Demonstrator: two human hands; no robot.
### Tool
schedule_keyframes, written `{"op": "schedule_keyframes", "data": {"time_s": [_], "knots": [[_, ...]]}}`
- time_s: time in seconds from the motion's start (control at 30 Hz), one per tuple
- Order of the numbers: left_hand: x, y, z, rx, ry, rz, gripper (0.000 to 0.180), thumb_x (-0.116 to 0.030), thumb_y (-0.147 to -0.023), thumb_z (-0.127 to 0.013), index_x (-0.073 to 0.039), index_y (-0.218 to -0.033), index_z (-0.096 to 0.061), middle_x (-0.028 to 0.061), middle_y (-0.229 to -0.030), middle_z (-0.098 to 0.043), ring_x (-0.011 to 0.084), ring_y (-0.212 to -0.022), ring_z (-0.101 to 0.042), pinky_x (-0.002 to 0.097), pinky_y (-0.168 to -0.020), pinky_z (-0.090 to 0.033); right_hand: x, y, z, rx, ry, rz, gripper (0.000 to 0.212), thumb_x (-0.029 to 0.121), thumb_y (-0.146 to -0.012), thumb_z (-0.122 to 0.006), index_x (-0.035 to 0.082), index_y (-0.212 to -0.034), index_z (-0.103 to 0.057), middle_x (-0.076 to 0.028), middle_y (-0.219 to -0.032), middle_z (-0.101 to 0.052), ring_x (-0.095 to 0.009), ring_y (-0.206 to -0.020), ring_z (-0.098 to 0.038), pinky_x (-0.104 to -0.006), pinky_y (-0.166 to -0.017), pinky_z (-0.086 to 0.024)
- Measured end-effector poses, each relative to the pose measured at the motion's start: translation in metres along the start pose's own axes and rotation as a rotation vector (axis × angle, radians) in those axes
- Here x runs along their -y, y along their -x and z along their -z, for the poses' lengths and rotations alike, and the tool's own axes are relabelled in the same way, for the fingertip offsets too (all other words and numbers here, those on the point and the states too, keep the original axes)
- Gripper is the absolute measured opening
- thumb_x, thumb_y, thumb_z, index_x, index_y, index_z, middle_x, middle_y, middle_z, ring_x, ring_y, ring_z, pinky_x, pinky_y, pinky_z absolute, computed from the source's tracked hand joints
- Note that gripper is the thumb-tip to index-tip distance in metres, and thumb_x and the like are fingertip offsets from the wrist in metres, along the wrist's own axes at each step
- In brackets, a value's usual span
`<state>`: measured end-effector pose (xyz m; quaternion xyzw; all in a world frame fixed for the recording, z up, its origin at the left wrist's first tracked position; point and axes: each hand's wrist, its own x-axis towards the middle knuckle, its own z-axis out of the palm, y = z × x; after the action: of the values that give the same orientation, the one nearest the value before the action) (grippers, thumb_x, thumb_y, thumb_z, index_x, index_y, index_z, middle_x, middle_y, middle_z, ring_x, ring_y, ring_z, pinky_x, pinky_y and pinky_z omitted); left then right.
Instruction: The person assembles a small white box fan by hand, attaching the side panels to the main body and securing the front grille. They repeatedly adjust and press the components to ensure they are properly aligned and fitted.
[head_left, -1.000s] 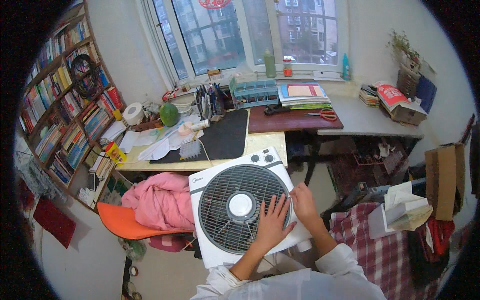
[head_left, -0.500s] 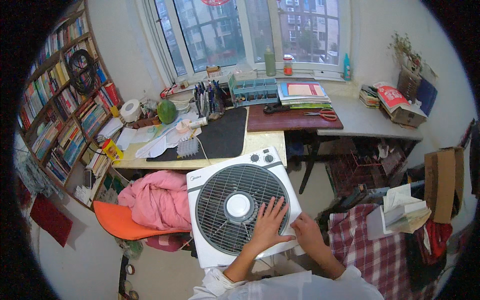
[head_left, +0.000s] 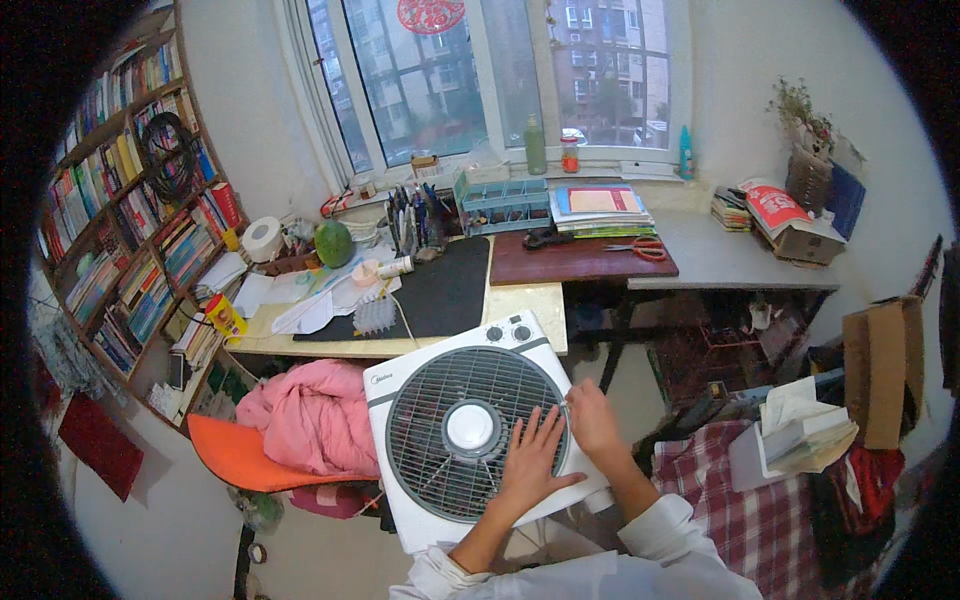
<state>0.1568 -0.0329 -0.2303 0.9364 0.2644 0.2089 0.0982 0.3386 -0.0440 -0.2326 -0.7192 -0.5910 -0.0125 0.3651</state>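
A white box fan (head_left: 400, 515) stands in front of me, tilted in view, with a round dark grey grille (head_left: 430, 420), a white centre cap and two knobs (head_left: 508, 333) at its far corner. My left hand (head_left: 530, 468) lies on the right part of the grille, fingers spread and thumb pointing right. At the right rim of the grille, my right hand (head_left: 594, 425) is closed, its fingertips pinched together against the edge. What those fingers hold, if anything, is too small to make out.
Left of the fan, a pink quilt (head_left: 310, 415) lies on an orange chair (head_left: 220, 455). A desk with a black mat (head_left: 450, 305), a watermelon (head_left: 333, 243) and pens stands beyond. Red-handled scissors (head_left: 648, 248) rest on a brown board (head_left: 520, 262). A plaid cloth (head_left: 700, 470) is at right.
My right hand has moved up along the fan's right rim, away from me. The left hand stays spread on the grille. The whole view has tilted slightly.
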Motion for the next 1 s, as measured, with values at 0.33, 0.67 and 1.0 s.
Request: {"op": "schedule_keyframes", "data": {"time_s": [0.33,0.67,1.0], "knots": [[-0.002,0.003,0.009,0.004,0.047,-0.001,0.109,-0.052,-0.069,-0.089,-0.003,-0.155,-0.044,0.0139,-0.168,-0.034,0.0378,-0.157,-0.027,0.0575,-0.126,-0.020,0.036,0.100,0.053,0.272,-0.096,0.026,0.011,0.005,-0.089,-0.062,-0.001,-0.097,-0.067,-0.020,-0.102,-0.058,-0.041,-0.099,-0.063,-0.0494,-0.084,-0.054],[-0.001,0.005,0.007,0.000,0.027,-0.028,0.107,-0.065,-0.079,-0.079,-0.002,-0.157,-0.042,0.0147,-0.168,-0.035,0.0392,-0.157,-0.025,0.0574,-0.127,-0.017,-0.002,0.030,0.005,-0.011,-0.123,0.029,0.006,0.001,-0.090,-0.063,0.001,-0.096,-0.066,-0.020,-0.098,-0.060,-0.043,-0.094,-0.062,-0.0507,-0.079,-0.052],[0.003,0.005,0.004,-0.011,0.012,-0.034,0.103,-0.066,-0.081,-0.076,-0.004,-0.156,-0.044,0.0143,-0.167,-0.036,0.0383,-0.156,-0.028,0.0574,-0.126,-0.019,0.010,0.030,0.004,-0.002,0.072,0.014,0.011,0.008,-0.094,-0.058,-0.001,-0.094,-0.065,-0.021,-0.100,-0.059,-0.044,-0.095,-0.062,-0.0520,-0.081,-0.051]]}}
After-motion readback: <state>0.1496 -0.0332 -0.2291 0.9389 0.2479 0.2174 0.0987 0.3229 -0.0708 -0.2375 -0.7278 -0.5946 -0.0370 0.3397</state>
